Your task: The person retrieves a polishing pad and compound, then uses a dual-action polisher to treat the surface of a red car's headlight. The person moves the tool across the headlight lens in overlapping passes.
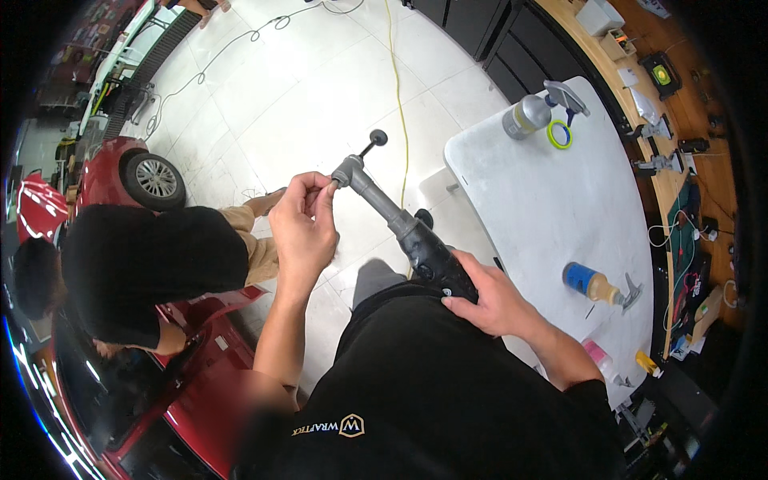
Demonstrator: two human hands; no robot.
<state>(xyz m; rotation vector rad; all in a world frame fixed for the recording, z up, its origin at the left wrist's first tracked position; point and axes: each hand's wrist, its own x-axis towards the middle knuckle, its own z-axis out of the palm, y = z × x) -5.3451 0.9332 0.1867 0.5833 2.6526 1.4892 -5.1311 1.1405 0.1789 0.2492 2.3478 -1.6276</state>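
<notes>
A black-and-grey cordless power tool with a long neck, like a small polisher, slants across the space before my body. My right hand is wrapped round its thick black grip, near my waist. At the other end, my left hand pinches the side of the grey angled head between thumb and fingers. Whether a small part sits between those fingertips is hidden. From the head's far side a thin shaft sticks out, tipped with a round black pad.
A white table at my right carries a grey spray bottle, a green tape roll and an amber spray bottle. To the left, a person in black leans by a red car. A yellow cord crosses the floor.
</notes>
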